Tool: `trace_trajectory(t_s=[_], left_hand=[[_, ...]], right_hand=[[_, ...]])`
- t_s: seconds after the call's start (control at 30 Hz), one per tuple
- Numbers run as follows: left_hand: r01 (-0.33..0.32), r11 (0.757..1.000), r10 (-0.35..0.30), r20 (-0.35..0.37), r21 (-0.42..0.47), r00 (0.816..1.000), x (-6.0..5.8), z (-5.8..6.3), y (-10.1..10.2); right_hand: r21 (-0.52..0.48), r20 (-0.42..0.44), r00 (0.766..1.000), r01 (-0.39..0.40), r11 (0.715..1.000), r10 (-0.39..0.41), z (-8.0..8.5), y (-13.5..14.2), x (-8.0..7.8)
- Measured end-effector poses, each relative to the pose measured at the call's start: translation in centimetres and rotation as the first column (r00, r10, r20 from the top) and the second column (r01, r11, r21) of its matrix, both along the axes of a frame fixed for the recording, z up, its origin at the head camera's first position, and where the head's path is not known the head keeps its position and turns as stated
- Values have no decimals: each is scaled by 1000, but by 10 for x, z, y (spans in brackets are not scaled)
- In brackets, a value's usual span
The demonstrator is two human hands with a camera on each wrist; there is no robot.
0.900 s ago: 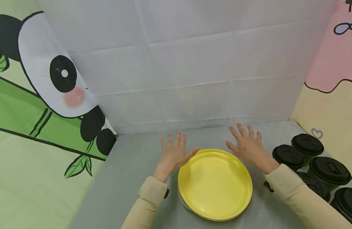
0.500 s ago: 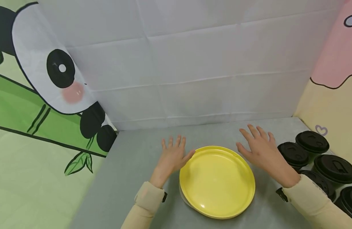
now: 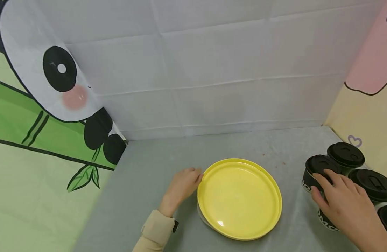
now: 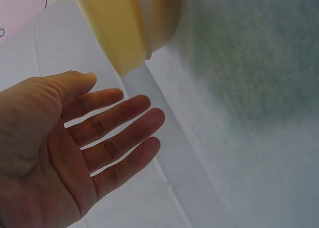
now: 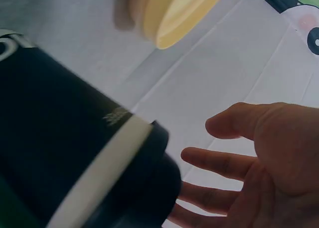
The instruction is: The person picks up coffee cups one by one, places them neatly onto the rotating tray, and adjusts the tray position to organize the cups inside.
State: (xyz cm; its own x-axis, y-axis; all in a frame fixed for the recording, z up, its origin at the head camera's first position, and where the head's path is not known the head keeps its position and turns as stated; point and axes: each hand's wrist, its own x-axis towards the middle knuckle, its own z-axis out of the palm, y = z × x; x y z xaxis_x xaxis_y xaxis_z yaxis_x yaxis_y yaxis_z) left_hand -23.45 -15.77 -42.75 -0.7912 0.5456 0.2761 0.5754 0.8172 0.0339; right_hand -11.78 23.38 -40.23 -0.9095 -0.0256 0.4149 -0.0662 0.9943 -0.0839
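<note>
A round yellow plate [image 3: 239,199] lies on the grey table, with a pale rim showing under its left side. By the plate's left edge is my left hand [image 3: 184,185]; in the left wrist view its loosely bent fingers hold nothing and stay apart from the yellow plate [image 4: 112,29]. Over the group of black cups at the right my right hand [image 3: 347,199] is spread, partly hiding a cup with white lettering [image 3: 327,220]. The right wrist view has a black lidded cup [image 5: 65,118] beside the fingers of my right hand [image 5: 249,178], which are not curled round it.
More cups with black lids [image 3: 346,154] stand close together at the table's right edge. A white cloth wall [image 3: 212,70] rises behind the table. A panda print [image 3: 61,70] hangs at the left, a pink and cream print [image 3: 370,112] at the right.
My right hand has moved right and down, from beside the plate to the cups. My left hand has drawn back slightly, its fingers less spread. The plate stays on the table.
</note>
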Motion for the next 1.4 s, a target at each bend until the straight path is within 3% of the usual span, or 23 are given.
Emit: trace_trajectory(t_s=[0.2, 0.4, 0.6, 0.73, 0.87, 1.03, 1.2, 1.4], left_hand=[[4, 999, -6, 71, 41, 997, -2, -6, 0], [-4, 998, -3, 94, 65, 996, -3, -10, 2], [-8, 999, 4, 83, 52, 997, -1, -11, 2], [-21, 999, 18, 76, 42, 997, -1, -14, 1], [-28, 999, 25, 77, 38, 997, 0, -15, -1], [-30, 999, 28, 81, 29, 996, 1, -15, -2], [-27, 999, 25, 75, 20, 997, 2, -15, -3], [-32, 999, 30, 76, 20, 997, 3, -16, -5]], right_hand=[[31, 7, 996, 84, 996, -85, -16, 11, 18], [42, 73, 980, 180, 983, -183, -24, 17, 19], [-21, 112, 971, 217, 976, -213, -33, 22, 18], [-15, 98, 972, 217, 976, -215, -36, 22, 18], [-19, 31, 987, 156, 988, -155, -38, 21, 22], [-22, 42, 990, 135, 991, -134, -37, 20, 22], [-43, 89, 986, 146, 988, -142, -31, 17, 21], [-31, 21, 997, 71, 997, -70, -21, 8, 21]])
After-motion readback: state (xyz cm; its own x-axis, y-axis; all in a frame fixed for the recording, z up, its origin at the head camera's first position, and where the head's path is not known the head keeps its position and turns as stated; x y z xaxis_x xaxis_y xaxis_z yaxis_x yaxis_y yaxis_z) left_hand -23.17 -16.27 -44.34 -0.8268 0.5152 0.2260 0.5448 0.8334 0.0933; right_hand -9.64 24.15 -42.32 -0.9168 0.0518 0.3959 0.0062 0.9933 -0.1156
